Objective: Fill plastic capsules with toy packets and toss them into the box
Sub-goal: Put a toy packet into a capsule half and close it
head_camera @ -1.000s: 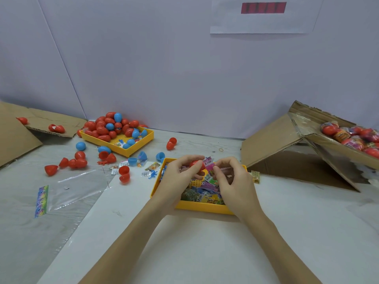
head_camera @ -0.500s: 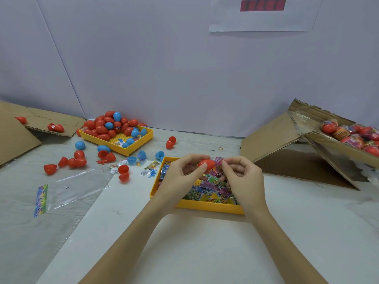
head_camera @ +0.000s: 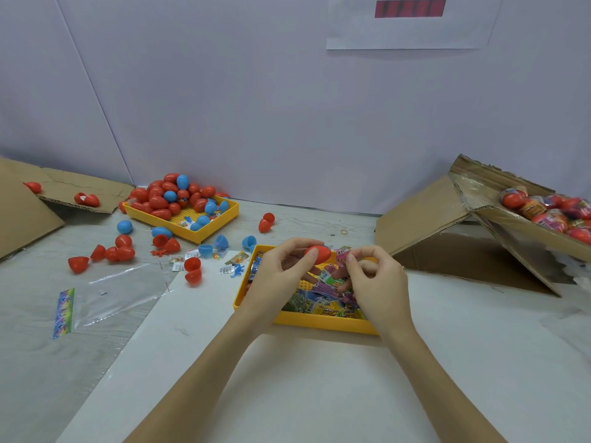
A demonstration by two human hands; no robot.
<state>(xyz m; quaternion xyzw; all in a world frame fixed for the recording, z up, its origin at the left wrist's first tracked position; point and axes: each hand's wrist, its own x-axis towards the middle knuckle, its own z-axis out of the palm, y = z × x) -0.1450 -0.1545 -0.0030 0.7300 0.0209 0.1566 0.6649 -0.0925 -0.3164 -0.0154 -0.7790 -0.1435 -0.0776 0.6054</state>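
since half a second ago we see both hands lifted slightly above the yellow tray (head_camera: 323, 323) of toy packets (head_camera: 319, 298), the capsule turned a little toward the right hand. our left hand (head_camera: 281, 276) pinches the red capsule (head_camera: 318, 253) between thumb and fingertips, just over the tray's far side. our right hand (head_camera: 377, 282) pinches a pink packet (head_camera: 342, 254) at the capsule's right end, the fingers curled. filled capsules (head_camera: 550, 212) lie in the tilted cardboard box (head_camera: 425, 215) at far right, and a second tray (head_camera: 195, 234) heaped with empty capsules sits at rear left.
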